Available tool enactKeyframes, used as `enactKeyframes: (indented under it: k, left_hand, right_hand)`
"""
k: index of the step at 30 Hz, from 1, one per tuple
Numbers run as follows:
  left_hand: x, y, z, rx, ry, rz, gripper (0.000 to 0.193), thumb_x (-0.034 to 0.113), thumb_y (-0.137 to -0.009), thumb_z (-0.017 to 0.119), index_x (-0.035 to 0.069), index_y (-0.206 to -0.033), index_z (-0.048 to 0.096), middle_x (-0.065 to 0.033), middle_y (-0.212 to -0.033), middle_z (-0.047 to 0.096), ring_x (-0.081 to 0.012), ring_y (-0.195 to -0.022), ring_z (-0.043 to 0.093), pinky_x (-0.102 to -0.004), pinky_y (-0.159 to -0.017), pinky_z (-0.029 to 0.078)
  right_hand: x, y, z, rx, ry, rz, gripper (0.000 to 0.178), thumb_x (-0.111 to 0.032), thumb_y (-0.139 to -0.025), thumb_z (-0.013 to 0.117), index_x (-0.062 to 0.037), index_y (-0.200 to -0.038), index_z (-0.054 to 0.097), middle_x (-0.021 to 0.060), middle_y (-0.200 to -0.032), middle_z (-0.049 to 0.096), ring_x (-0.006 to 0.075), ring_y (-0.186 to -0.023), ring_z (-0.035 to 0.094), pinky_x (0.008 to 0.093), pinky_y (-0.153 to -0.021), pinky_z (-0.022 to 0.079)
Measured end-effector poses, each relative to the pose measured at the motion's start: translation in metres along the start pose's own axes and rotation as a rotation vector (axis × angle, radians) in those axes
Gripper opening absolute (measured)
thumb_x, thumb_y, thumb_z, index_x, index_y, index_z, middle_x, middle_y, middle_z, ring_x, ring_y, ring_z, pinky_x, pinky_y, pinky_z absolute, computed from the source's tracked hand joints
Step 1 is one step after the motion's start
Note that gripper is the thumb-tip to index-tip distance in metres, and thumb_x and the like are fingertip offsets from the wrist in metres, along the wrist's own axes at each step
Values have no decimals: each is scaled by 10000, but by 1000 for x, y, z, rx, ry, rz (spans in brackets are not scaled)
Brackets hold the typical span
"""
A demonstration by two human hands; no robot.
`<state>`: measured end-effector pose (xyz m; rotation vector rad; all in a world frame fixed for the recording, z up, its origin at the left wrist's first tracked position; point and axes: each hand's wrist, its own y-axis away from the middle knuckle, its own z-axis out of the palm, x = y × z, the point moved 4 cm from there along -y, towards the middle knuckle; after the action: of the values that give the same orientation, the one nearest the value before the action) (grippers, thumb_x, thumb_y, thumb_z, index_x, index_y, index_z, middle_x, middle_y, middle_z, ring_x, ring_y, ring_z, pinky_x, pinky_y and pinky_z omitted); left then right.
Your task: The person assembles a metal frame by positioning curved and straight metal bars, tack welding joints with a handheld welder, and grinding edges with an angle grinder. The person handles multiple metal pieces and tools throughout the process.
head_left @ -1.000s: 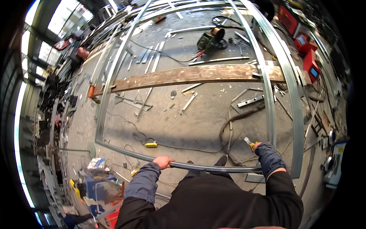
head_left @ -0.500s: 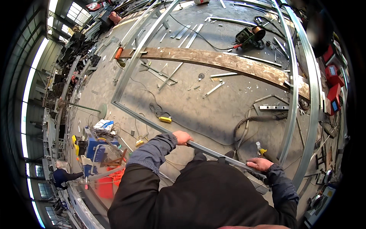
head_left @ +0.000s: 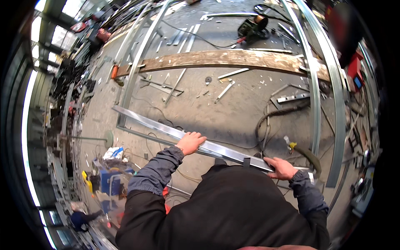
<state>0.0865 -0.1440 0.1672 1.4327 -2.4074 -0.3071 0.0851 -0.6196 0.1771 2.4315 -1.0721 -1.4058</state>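
A long silvery metal bar lies slantwise across the front of my body, its far end toward the left. My left hand is closed around its middle, fingers over the top edge. My right hand grips it near the right end. A small dark tab shows against the bar between my hands. Just below the bar runs the thinner near side of a large metal frame; the two are apart at the left. Where they come together near my hands, I cannot tell whether they touch.
A worn wooden plank spans the frame's left rail and right rails. Offcuts, cables and a dark wire-feed machine are on the floor beyond. A yellow-necked torch hose lies near my right hand. A blue box stands at left.
The held bar has come away from the frame's near side and turned its broad shiny face up. Both hands moved with it, still gripping. The view has shifted slightly.
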Motion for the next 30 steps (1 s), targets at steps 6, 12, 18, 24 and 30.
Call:
enactKeyframes:
  k: [6, 12, 18, 24, 30]
  left_hand:
    - [-59, -2, 65, 22, 99, 80, 659, 291, -661, 970, 41, -1167, 629, -182, -1087, 606, -419, -1070, 579, -509, -929, 496]
    - [-99, -8, 108, 1, 29, 161, 872, 465, -538, 1007, 21, -1176, 610, -182, -1131, 572, -434, -1106, 539, -510, -964, 466]
    - [-109, -16, 100, -250, -25, 225, 981, 539, -713, 925, -27, -1418, 543, -232, -1252, 577, -458, -1189, 546, -536, -1027, 461]
    - [45, -72, 64, -137, 241, 476, 934, 448, -834, 882, -32, -1520, 468, -307, -1427, 526, -500, -1319, 503, -536, -1127, 420]
    - [271, -134, 74, 2, 150, 677, 1075, 332, -788, 921, -7, -1622, 333, -307, -1493, 495, -476, -1366, 484, -519, -1164, 400]
  right_hand:
    - [-12, -34, 75, 426, 205, 40, 852, -301, -754, 880, -97, -1505, 533, 102, -1251, 655, 327, -1177, 609, 451, -1013, 484]
    - [-33, -65, 165, 925, 251, 319, 772, -288, -790, 842, -100, -1485, 564, 107, -1530, 553, 323, -1425, 489, 519, -1242, 328]
    - [-76, -47, 254, 1030, -203, 585, 632, -371, -886, 769, -115, -1441, 608, 134, -1507, 576, 353, -1384, 536, 505, -1170, 418]
    - [-18, 34, 432, 910, -811, 1184, 568, -447, -905, 700, -43, -1305, 696, 221, -1255, 718, 414, -1197, 661, 490, -1038, 521]
    - [19, 100, 564, 912, -1062, 1433, 577, -450, -911, 708, -43, -1321, 712, 218, -1310, 722, 396, -1256, 661, 475, -1085, 510]
